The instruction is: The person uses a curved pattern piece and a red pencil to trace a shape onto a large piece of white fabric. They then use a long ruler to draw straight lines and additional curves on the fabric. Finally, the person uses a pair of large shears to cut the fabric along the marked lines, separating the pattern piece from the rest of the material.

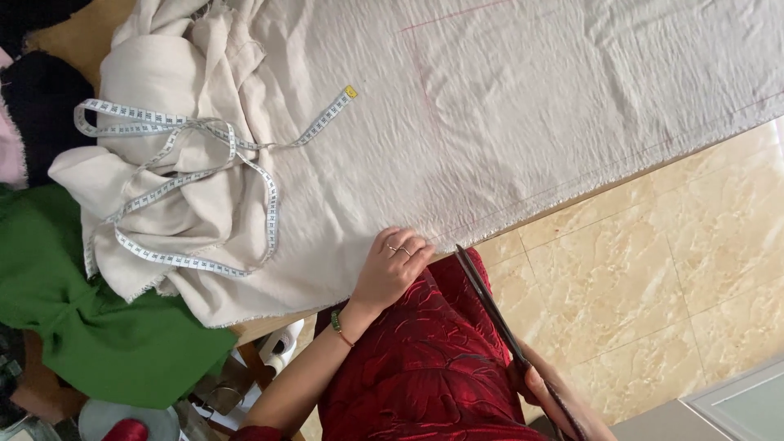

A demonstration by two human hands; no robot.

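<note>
A large sheet of cream fabric (523,106) lies spread over a table, with faint pink chalk lines near its top. My left hand (392,265) rests with fingers bent on the fabric's near edge; it wears rings and a bead bracelet. My right hand (555,396) grips the handles of long dark scissors (490,306), whose tips point at the fabric edge just right of my left hand. A white measuring tape (220,155) lies looped over bunched cream cloth at the left.
Green cloth (90,318) is piled at the lower left, with black cloth (41,98) above it. My red patterned garment (425,359) fills the bottom middle. Beige floor tiles (653,253) show at the right. A spool of red thread (122,429) sits at the bottom left.
</note>
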